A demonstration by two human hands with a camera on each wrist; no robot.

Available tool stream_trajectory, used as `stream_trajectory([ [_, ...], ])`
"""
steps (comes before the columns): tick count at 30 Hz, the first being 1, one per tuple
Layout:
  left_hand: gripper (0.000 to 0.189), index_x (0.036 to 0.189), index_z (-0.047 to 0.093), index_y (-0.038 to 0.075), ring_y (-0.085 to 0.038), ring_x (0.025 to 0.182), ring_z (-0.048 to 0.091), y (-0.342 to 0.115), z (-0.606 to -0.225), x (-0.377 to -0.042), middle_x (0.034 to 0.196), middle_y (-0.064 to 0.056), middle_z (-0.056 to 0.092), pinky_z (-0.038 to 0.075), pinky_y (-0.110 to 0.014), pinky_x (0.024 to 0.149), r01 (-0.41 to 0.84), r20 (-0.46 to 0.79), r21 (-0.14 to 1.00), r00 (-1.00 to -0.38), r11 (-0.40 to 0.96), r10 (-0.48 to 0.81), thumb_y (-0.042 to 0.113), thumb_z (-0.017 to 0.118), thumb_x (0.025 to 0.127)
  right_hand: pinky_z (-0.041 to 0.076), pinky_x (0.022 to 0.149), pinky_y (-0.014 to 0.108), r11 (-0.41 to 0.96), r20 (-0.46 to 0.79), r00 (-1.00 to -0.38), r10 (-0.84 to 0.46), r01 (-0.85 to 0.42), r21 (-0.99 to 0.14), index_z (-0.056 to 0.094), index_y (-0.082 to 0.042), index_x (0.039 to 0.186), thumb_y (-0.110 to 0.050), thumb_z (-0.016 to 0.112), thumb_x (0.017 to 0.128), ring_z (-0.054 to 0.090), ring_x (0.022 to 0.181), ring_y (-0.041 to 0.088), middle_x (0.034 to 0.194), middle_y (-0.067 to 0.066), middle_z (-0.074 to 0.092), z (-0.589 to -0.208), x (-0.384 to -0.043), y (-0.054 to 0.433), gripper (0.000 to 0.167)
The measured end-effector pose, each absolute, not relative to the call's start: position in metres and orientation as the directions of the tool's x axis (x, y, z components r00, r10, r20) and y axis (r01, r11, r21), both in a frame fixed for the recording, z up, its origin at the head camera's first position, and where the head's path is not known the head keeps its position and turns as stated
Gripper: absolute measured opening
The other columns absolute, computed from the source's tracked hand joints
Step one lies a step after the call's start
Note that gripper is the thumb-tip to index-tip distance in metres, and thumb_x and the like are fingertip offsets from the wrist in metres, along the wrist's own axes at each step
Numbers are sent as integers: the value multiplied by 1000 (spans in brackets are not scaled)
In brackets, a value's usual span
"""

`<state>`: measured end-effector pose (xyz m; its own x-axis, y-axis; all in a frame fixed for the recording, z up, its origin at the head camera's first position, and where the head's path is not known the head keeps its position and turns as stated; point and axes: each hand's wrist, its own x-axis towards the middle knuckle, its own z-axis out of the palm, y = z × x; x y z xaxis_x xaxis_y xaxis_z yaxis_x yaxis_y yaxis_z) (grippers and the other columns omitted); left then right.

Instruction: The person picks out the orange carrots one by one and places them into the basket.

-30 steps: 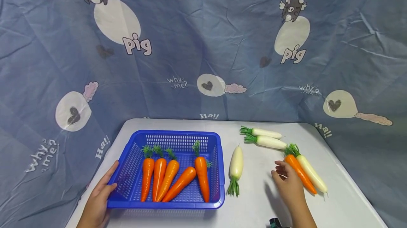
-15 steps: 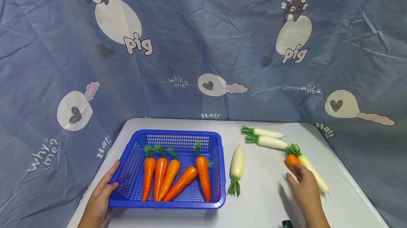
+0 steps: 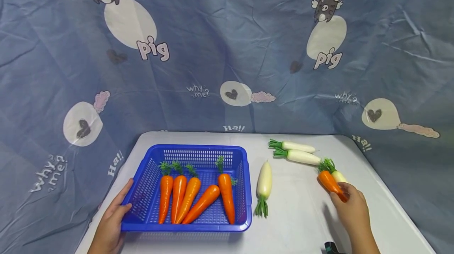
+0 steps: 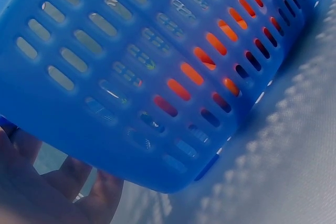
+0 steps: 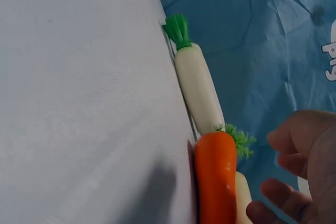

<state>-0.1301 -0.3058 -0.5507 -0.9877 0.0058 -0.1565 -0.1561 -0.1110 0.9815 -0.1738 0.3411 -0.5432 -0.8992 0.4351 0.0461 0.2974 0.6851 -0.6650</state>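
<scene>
My left hand [image 3: 109, 220] grips the left side of a blue plastic basket [image 3: 184, 228], thumb at its rim. In the left wrist view, fingers [image 4: 71, 177] lie against the basket's edge. Several orange carrots [image 3: 165, 195] with leafy tops lie inside. At the right of the table, my right hand [image 3: 356, 212] has thumb and fingers around the lower end of another carrot [image 3: 328, 181], hiding its tip. A white radish [image 3: 339, 177] lies beside that carrot, mostly hidden by the hand. In the right wrist view the curled fingertips [image 5: 257, 211] show close to the carrot.
Two white radishes [image 3: 303, 157] lie at the back right. Another radish [image 3: 264, 181] lies just right of the basket, leaves toward me. A white table [image 3: 291, 210] carries everything, and a blue printed cloth [image 3: 227, 49] hangs behind and beside it.
My right hand has moved right and toward me along the carrot, from beside it to its lower end, and now covers most of the radish. Left hand and basket stay put.
</scene>
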Motion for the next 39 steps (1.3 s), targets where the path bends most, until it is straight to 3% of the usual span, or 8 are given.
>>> stream_trajectory([
  [9,66,170,11,33,-21,162,-13,-306,-550,-131,174,19,-11,9,-36,128,-167,-168,979,-986,-118,6,8,28,111,44,104,68,667,-52,-901,431,357,-654,49,5,146,-22,65,99,50,128,51,140,34,51,-541,-181,352,57],
  [14,65,170,10,31,-23,161,-4,-306,-552,-131,175,16,-11,32,-13,104,-146,-145,984,-989,-99,17,9,28,111,42,106,69,691,-99,-913,397,368,-622,47,7,146,-25,65,98,51,127,53,140,38,52,-541,-184,358,60],
  [17,65,170,10,31,-23,160,-2,-307,-553,-131,175,15,-12,36,-10,93,-139,-137,985,-990,-99,24,9,28,111,42,107,69,706,-127,-928,351,352,-615,45,9,147,-27,66,98,51,128,54,142,40,51,-539,-185,360,65],
  [21,65,170,10,31,-18,159,3,-308,-553,-131,175,15,-12,38,-9,92,-138,-136,985,-990,-102,29,10,28,111,40,108,69,726,-146,-942,302,327,-605,42,9,150,-28,68,98,50,131,55,145,40,49,-539,-187,360,69],
  [27,64,170,9,29,-13,157,7,-307,-553,-131,176,14,-11,36,-11,94,-135,-133,985,-991,-107,30,10,28,112,38,111,69,743,-149,-952,269,304,-596,41,9,151,-28,69,97,48,134,55,147,39,48,-540,-188,360,71],
  [31,66,170,9,31,-19,161,-5,-307,-553,-131,175,19,-10,25,-19,115,-163,-163,980,-987,-116,13,10,28,111,43,107,67,750,-137,-962,236,270,-603,43,9,151,-26,69,97,51,132,55,146,40,49,-543,-188,360,69],
  [34,67,169,9,33,-28,161,-10,-308,-552,-131,174,19,-10,28,-17,114,-175,-176,979,-984,-106,2,9,29,110,46,105,65,756,-133,-968,214,251,-604,43,10,150,-24,70,97,52,131,55,146,40,49,-546,-188,360,68],
  [39,67,170,8,32,-37,161,-7,-308,-553,-132,175,15,-11,42,-8,89,-164,-164,982,-986,-96,8,8,29,111,45,106,66,763,-146,-967,208,254,-594,44,8,150,-22,72,96,50,132,56,147,40,48,-551,-191,359,68],
])
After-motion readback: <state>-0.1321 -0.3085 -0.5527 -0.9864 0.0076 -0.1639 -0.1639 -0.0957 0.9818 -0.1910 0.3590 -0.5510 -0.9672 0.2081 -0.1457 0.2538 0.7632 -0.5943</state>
